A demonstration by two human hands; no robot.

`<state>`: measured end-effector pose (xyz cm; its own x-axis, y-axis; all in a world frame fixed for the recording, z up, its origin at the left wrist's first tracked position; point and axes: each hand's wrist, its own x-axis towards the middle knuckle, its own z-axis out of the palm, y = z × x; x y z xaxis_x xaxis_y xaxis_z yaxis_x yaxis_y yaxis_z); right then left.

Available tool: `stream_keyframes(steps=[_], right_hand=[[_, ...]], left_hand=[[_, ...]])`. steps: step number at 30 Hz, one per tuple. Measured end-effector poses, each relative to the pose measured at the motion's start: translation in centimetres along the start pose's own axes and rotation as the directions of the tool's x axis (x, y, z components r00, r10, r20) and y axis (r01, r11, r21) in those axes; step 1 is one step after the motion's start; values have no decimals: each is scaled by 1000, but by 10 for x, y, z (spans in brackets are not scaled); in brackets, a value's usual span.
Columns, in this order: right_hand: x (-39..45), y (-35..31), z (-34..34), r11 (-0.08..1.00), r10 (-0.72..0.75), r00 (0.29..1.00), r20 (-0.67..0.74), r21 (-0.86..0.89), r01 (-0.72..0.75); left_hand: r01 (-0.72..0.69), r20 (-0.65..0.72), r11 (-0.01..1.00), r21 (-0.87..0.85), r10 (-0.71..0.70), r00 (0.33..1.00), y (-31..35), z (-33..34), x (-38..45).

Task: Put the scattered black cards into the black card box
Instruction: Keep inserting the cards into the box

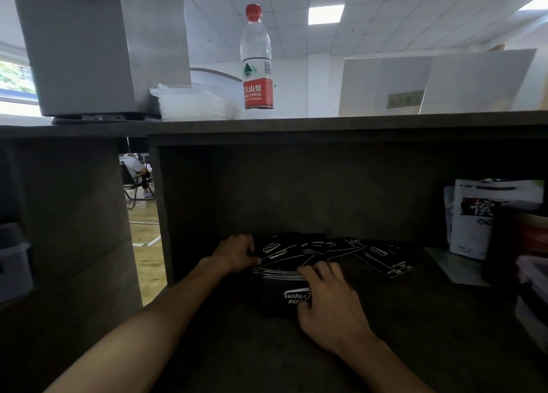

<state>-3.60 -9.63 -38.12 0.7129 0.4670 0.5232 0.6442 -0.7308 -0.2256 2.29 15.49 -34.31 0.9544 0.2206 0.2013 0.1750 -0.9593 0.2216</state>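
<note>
A dark, matt tabletop (385, 318), grainy like stained board, lies in a shadowed recess where black cards (350, 249) fan out against the back wall, thin, glossy rectangles edged and lettered in white. Nearer the person sits the black box (281, 299), a squat carton with white script, a stack of card edges showing at its far rim. The right hand (329, 298) curls over the box's right side and grips it; the left hand (237, 253) has its fingers folded onto the left end of the spread, pinching cards there. The likely trouble is the slick cards sliding apart or buckling at the box's narrow mouth if pushed in askew, and in this dim light black on dark could leave the far-right strays (391, 263) overlooked.
</note>
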Motion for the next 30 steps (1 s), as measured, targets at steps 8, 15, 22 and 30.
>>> stream_keyframes(steps=[8,15,22,30], right_hand=[[-1,0,1,1000,-1,1000,-15,1,1],[0,0,0,1000,2,1000,-9,9,-2],[1,4,-1,998,-38,999,21,60,36],[1,6,0,997,-49,999,24,56,47]], left_hand=[[18,-178,828,-561,-142,974,-14,-14,-23],[-24,-62,493,-870,-61,996,-19,-9,-99],[11,189,667,-745,196,962,-12,-14,-131],[206,318,404,-891,232,919,-16,-46,-139]])
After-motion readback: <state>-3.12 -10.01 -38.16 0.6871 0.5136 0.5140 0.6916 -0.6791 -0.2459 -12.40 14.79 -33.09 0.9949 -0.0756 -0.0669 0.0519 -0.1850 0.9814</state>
